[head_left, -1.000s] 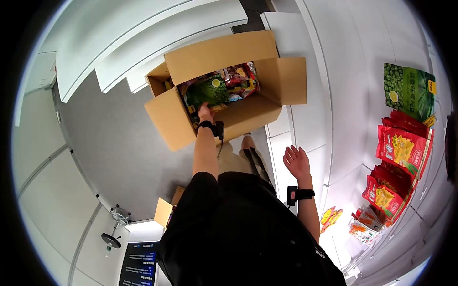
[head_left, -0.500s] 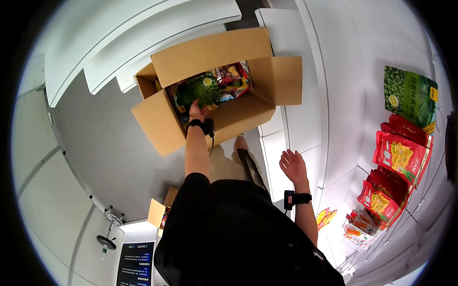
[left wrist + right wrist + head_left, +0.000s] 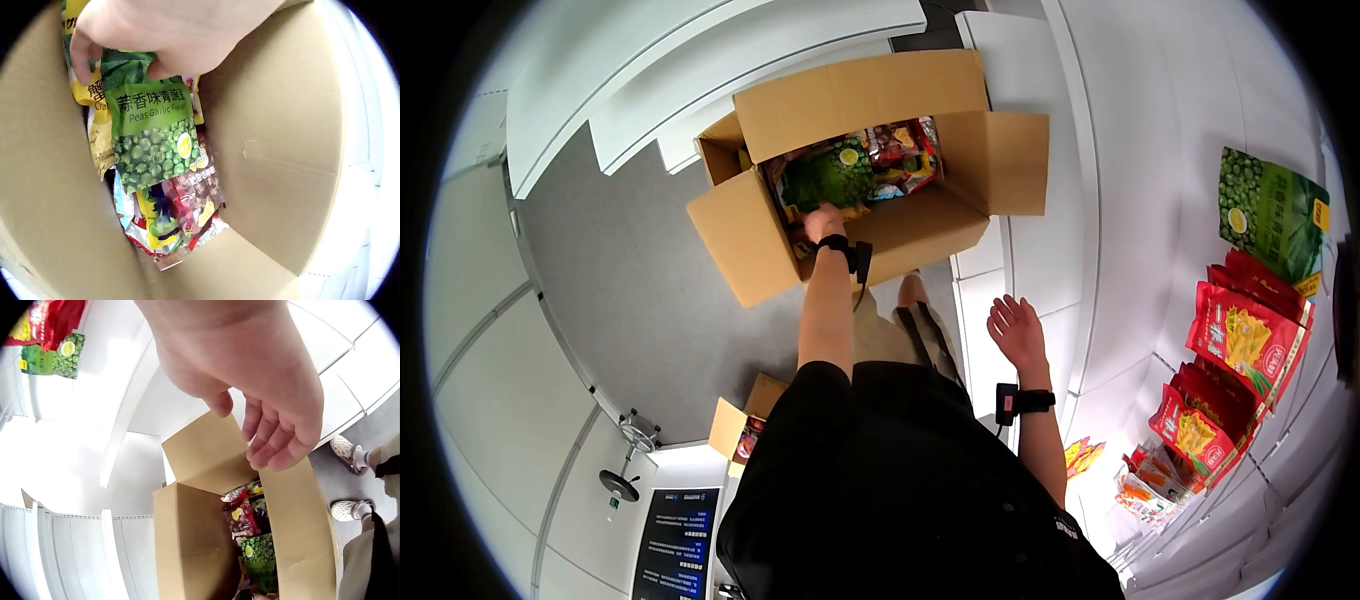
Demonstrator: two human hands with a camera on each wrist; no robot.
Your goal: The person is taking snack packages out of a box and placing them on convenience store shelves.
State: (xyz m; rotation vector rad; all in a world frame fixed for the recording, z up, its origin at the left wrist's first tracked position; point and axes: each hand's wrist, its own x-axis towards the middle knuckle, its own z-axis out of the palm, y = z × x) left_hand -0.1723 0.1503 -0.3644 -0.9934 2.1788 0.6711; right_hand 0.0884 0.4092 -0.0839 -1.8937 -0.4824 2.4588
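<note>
My left hand reaches into an open cardboard box. Its fingers are curled over the top edge of a green bag of garlic-flavor peas, gripping it. In the left wrist view, a yellow snack bag lies beside the peas, partly under the hand. Below the peas bag are a brown snack bag and several other colorful packets. My right hand hangs in the air right of the box, holding nothing, with its fingers loosely bent.
To the right, a shelf carries another green peas bag, red snack bags and white-and-orange packets. White shelves rise behind the box. A smaller box stands on the grey floor at lower left.
My left hand has stayed at the peas bag, and its fingers have curled further over the bag's edge. The head view has shifted slightly. My right hand still hangs loosely.
</note>
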